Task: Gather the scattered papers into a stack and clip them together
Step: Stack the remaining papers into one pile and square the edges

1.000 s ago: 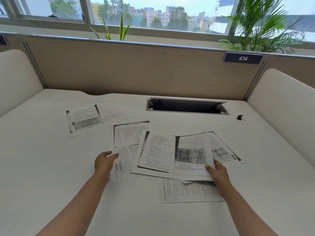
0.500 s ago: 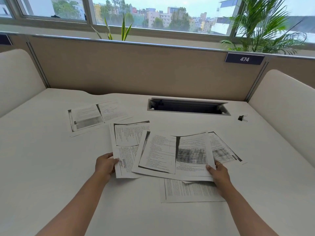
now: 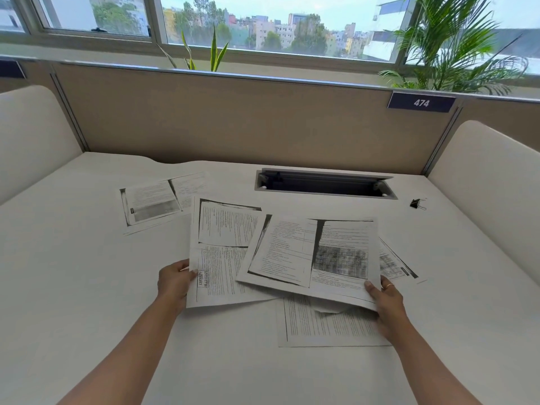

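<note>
Head view, gathering under way: left hand [image 3: 175, 283] pinching one sheet [image 3: 217, 276], right hand [image 3: 385, 302] gripping overlapping papers [image 3: 309, 255] over the surface [image 3: 73, 273]; next, probably, merging both, then fetching the far sheet [image 3: 155, 200] and the clip [image 3: 416, 203] at right.

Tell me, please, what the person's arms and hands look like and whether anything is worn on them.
The left forearm and right forearm are bare: no sleeves, watch or bracelets show. The right hand wears a thin ring on one finger; the left hand shows none.
</note>
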Demonstrator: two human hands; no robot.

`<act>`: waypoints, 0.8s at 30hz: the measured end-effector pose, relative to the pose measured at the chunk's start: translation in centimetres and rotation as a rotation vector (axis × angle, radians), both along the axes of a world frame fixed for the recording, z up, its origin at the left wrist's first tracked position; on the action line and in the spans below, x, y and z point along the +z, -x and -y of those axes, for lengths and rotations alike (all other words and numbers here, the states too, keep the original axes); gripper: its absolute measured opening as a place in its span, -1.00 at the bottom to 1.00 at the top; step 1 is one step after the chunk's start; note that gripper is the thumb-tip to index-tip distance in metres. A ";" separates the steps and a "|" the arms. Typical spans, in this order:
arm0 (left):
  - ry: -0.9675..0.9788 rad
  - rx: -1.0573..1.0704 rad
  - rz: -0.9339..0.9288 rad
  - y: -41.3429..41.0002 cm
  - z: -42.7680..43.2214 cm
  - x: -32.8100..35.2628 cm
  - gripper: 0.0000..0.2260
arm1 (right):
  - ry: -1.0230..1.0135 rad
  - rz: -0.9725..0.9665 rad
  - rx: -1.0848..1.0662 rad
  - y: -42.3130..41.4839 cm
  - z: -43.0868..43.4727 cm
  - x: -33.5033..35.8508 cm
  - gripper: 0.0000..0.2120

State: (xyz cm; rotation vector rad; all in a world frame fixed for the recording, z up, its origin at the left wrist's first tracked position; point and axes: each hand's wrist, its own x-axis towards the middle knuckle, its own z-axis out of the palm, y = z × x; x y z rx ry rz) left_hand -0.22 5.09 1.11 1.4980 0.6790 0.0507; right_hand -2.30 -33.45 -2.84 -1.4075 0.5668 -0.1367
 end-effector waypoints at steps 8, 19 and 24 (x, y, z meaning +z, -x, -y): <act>0.122 0.115 0.001 -0.3 -0.1 -0.1 -0.72 | -0.027 0.016 -0.027 0.0 0.3 -0.5 -0.62; 0.335 0.403 0.106 -0.5 0.6 0.8 -0.72 | -0.004 0.069 -0.140 -0.3 0.3 -0.8 -0.63; 0.446 0.388 0.131 -0.4 1.7 1.5 -0.71 | 0.013 0.059 -0.112 -0.5 0.2 -0.9 -0.64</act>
